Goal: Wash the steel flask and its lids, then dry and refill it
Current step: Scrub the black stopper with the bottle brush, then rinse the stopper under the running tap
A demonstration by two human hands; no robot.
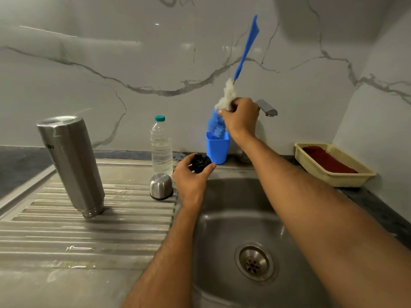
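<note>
— Steel everywhere: where does the steel flask (70,165) stand?
— Upside down on the ribbed drainboard (89,225), well left of the sink basin (255,218), leaning a little, long axis near vertical. Its steel cap (161,186) sits mouth-down between flask and basin, just in front of a water bottle (161,144).
— And the hands?
— The left hand (191,178) holds the black inner lid (201,162) over the basin's back-left corner, fingers (212,166) curled round it. The right hand (241,117) is up behind the basin, beside the tap (266,107), gripping the bottle brush (222,107) by its bristles above the blue holder (217,150); the handle points up and right.
— What does the next move turn on?
— Probably bringing brush to lid. The lid lies below and left of the right hand, so the brush must come down and toward the person, with its long axis turned.
</note>
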